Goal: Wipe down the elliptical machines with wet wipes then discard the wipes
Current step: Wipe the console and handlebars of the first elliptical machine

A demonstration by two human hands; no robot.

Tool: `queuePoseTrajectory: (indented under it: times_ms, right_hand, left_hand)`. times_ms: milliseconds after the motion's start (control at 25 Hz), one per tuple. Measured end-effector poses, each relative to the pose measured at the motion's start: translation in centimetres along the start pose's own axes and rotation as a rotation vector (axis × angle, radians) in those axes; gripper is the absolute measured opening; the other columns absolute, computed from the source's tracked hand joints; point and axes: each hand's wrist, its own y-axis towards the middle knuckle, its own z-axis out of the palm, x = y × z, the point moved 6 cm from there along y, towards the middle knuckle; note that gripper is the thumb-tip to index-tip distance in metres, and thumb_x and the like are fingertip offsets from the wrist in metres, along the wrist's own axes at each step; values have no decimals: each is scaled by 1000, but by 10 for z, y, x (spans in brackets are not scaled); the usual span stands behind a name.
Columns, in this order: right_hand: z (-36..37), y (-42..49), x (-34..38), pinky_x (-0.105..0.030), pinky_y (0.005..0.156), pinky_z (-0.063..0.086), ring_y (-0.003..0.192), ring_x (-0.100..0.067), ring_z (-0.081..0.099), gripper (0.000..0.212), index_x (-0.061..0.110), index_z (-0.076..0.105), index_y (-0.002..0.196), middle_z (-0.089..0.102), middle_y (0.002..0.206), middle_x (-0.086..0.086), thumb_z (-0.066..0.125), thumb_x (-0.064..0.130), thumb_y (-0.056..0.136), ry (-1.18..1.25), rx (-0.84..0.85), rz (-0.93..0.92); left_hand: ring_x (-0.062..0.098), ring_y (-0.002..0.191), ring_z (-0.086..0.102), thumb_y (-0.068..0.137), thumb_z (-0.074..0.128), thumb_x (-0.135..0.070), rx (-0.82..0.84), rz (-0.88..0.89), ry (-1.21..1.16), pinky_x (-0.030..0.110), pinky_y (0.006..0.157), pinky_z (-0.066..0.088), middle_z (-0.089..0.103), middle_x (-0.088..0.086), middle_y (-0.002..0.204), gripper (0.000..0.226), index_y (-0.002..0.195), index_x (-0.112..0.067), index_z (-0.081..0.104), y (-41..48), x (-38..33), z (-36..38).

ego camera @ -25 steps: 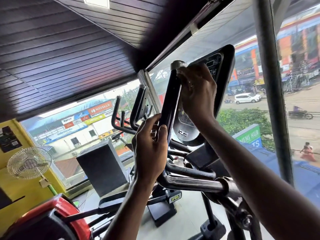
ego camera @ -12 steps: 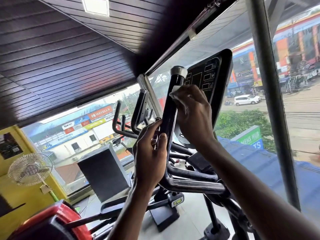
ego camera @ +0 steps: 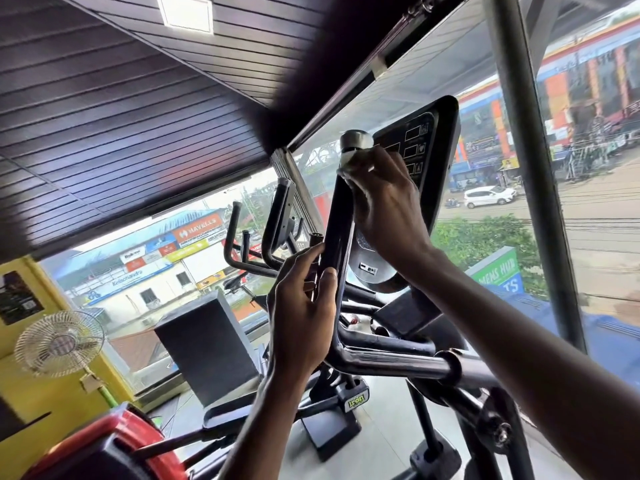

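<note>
White crumpled wet wipe [ego camera: 351, 160] is under my right hand [ego camera: 384, 202]. My fingers are curled round it, pressing it onto the top of the black upright elliptical handlebar [ego camera: 335, 230], just below the silver end cap [ego camera: 355, 140]. Left hand [ego camera: 301, 317] is lower on the same bar, thumb and fingers clamped round it. Hands apart, right above left. Black console panel [ego camera: 440, 157] is directly behind my right hand. White wall fan [ego camera: 59, 342] is well left of my left hand.
</note>
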Motion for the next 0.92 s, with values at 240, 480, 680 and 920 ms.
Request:
queuePoseTrajectory:
  times_ms: [240,480,680,920]
  right_hand:
    - [-9,-25,5,-12,85,47,94,-18,67,19,6,76,110,68,108,-7,66,6,94,174,-99,177]
    - [-13,-105,37,-19,82,52,95,-11,67,19,11,78,109,68,107,-3,68,4,94,274,-71,287]
    - [-13,-172,60,-35,73,57,94,-15,69,20,12,78,109,68,107,-2,68,4,94,389,-40,352]
    - [-18,-237,66,-24,87,52,104,-16,64,34,14,74,119,68,118,2,64,-2,92,284,90,356]
  left_hand:
    - [1,93,67,89,55,-20,-7,-26,-21,17,77,53,70,-14,112,34,120,-22,69,-11,5,-7]
    - [2,89,69,87,54,-23,6,-129,-32,15,75,52,74,-11,100,35,118,-22,70,-31,16,-16]
    - [-1,98,69,93,59,-13,10,-290,-141,11,80,50,76,-18,100,26,112,-24,73,-50,25,-28]
    - [-4,92,69,94,63,-15,28,-367,-122,21,76,54,75,-20,96,27,118,-26,69,-81,39,-22]
